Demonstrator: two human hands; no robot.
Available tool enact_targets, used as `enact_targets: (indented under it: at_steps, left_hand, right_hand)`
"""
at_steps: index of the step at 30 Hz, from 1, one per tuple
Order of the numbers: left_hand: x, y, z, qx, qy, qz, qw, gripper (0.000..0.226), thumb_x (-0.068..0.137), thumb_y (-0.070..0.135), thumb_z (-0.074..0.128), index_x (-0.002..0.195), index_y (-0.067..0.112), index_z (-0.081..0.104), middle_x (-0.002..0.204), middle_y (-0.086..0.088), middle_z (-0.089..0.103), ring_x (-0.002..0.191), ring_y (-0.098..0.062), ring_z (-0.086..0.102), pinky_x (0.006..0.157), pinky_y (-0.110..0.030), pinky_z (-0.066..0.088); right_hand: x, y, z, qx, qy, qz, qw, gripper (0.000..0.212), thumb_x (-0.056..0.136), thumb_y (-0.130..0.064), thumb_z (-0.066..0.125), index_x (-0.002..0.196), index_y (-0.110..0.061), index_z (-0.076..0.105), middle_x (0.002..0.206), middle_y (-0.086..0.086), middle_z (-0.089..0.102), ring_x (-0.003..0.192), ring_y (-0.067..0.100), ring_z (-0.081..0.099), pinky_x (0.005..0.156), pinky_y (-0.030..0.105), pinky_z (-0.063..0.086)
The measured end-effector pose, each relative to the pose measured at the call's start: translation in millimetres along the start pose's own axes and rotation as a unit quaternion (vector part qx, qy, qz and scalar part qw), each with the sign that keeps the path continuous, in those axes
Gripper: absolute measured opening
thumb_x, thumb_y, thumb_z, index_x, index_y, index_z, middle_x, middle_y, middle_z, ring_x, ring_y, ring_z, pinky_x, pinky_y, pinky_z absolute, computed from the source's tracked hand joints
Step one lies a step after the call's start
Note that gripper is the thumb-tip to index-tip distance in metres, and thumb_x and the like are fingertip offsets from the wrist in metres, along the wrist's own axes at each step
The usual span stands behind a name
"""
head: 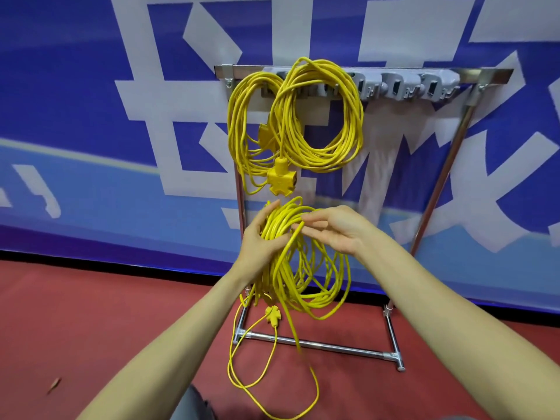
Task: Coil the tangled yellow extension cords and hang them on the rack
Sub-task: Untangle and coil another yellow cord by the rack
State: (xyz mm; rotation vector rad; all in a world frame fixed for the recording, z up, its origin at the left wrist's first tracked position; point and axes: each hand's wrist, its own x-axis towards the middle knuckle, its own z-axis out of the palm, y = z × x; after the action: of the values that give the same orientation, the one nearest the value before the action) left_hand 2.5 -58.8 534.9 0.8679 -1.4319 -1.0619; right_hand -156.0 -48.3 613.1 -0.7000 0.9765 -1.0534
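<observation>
My left hand (260, 242) grips the top of a half-wound yellow cord bundle (303, 274) in front of the metal rack (436, 195). My right hand (333, 230) pinches one strand of that cord at the bundle's top, fingers mostly extended. The bundle's loops hang down, and a loose tail (272, 386) with a yellow socket head (273, 316) trails onto the floor. Two coiled yellow cords hang on the rack's left hooks: a narrow coil (239, 131) and a wider coil (327, 116), with a yellow multi-socket (281, 177) dangling below them.
Grey hooks (403, 86) line the right part of the rack's top bar. A blue banner wall (91, 116) stands behind. The rack's base bar (327, 347) rests on the red floor (91, 328). A small scrap (54, 384) lies at the left.
</observation>
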Motion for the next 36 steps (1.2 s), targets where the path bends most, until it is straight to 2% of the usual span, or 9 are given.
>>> enact_targets:
  at_steps: [8,15,17,19,22,26,31,34,36]
  left_hand:
    - [-7.3,-10.3,-3.1,-0.003,-0.061,-0.03,0.998,0.073,0.072,0.008,0.078,0.136,0.028,0.049,0.122,0.005,0.066,0.114,-0.015,0.062,0.096,-0.03,0.05]
    - [-8.4,-11.8,-7.5,-0.107,-0.119,-0.103,0.982,0.072,0.071,-0.002,0.065,0.136,0.024,0.047,0.115,-0.011,0.061,0.085,-0.016,0.067,0.071,-0.025,0.054]
    - [-9.5,-9.7,-5.9,-0.153,-0.12,-0.148,0.97,0.066,0.072,0.003,0.06,0.134,0.023,0.049,0.105,-0.015,0.062,0.076,-0.02,0.066,0.066,-0.028,0.055]
    - [-12.3,-8.6,0.4,-0.131,-0.107,-0.152,0.974,0.062,0.076,0.008,0.07,0.133,0.022,0.049,0.104,-0.012,0.065,0.077,-0.018,0.067,0.068,-0.026,0.055]
    - [-15.3,-15.3,6.5,-0.026,-0.095,-0.118,0.988,0.072,0.071,0.006,0.082,0.132,0.022,0.047,0.116,-0.011,0.062,0.094,-0.014,0.065,0.077,-0.026,0.055]
    - [-17.3,-15.7,8.8,0.019,-0.102,-0.102,0.989,0.073,0.071,-0.003,0.08,0.13,0.023,0.046,0.111,-0.005,0.061,0.093,-0.013,0.063,0.082,-0.031,0.054]
    - [-17.8,-19.2,4.6,0.037,-0.085,-0.101,0.99,0.084,0.071,0.003,0.072,0.139,0.037,0.034,0.111,-0.023,0.06,0.082,-0.024,0.059,0.074,-0.039,0.051]
    - [-17.1,-20.5,2.2,0.082,-0.091,-0.103,0.987,0.098,0.072,0.002,0.072,0.145,0.032,0.014,0.12,-0.02,0.056,0.076,-0.016,0.062,0.07,-0.033,0.054]
    - [-15.8,-19.0,2.4,0.126,-0.084,-0.099,0.983,0.093,0.062,0.018,0.076,0.138,0.024,0.022,0.114,-0.013,0.059,0.079,-0.016,0.063,0.077,-0.04,0.055]
  right_hand:
    - [0.8,-1.4,-4.8,0.067,0.038,0.081,0.994,0.011,0.093,0.004,0.049,0.086,0.006,0.058,0.088,0.021,0.058,0.086,0.03,0.06,0.064,0.037,0.057]
    - [7.5,23.7,0.2,-0.074,0.067,0.058,0.993,0.01,0.091,-0.01,0.06,0.081,-0.013,0.058,0.08,0.005,0.063,0.073,0.016,0.06,0.074,0.038,0.054]
    - [9.1,28.7,-1.8,-0.041,0.079,0.049,0.995,0.009,0.09,-0.008,0.061,0.081,-0.009,0.059,0.069,0.006,0.066,0.069,0.017,0.062,0.06,0.03,0.056]
    - [9.5,34.7,-2.2,-0.016,0.09,0.036,0.995,0.009,0.089,-0.006,0.062,0.08,-0.007,0.059,0.056,0.005,0.067,0.061,0.017,0.064,0.048,0.026,0.056]
    - [10.9,42.6,-6.2,-0.021,0.087,0.018,0.996,0.007,0.088,-0.007,0.063,0.084,-0.008,0.058,0.073,0.01,0.068,0.064,0.02,0.066,0.05,0.027,0.056]
    - [12.0,40.2,-18.2,-0.136,0.056,0.033,0.989,0.011,0.09,-0.019,0.063,0.095,-0.01,0.06,0.086,0.011,0.065,0.072,0.019,0.066,0.053,0.025,0.058]
    - [15.7,39.5,-28.9,-0.448,0.086,-0.054,0.888,0.038,0.089,-0.048,0.058,0.097,-0.011,0.063,0.081,0.007,0.067,0.065,0.019,0.069,0.06,0.027,0.056]
    - [14.1,53.9,-31.5,-0.438,0.101,-0.09,0.889,0.041,0.09,-0.046,0.057,0.106,-0.009,0.051,0.083,0.008,0.065,0.066,0.023,0.07,0.06,0.033,0.056]
    - [10.1,61.0,-36.0,-0.418,0.128,-0.113,0.892,0.046,0.087,-0.048,0.06,0.11,-0.011,0.044,0.078,0.006,0.066,0.065,0.024,0.069,0.064,0.037,0.058]
